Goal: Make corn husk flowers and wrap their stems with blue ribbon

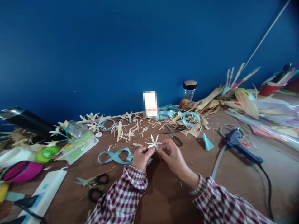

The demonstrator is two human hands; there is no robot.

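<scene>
A pale corn-husk flower point(153, 142) with narrow pointed petals stands over the middle of the table. My left hand point(141, 158) is closed, pinching it at the base between thumb and fingertips. Close beside the flower, my right hand point(172, 156) has its thumb and fingers pinched together; what lies between them is too small to tell, though a bluish bit shows near the fingertips. A light-blue ribbon point(114, 157) lies in loops left of my left hand. Black-handled scissors point(94, 183) rest nearer me on the left, and another pair of scissors point(174, 134) lies behind my right hand.
A blue glue gun point(243, 147) with a cord lies right, near a folded blue paper piece point(207, 143). Husk scraps, ribbon rolls point(190, 118) and a lidded jar point(187, 95) line the wall. Finished-looking flowers point(91, 119), a black bottle point(32, 121) and a power strip point(50, 189) are left.
</scene>
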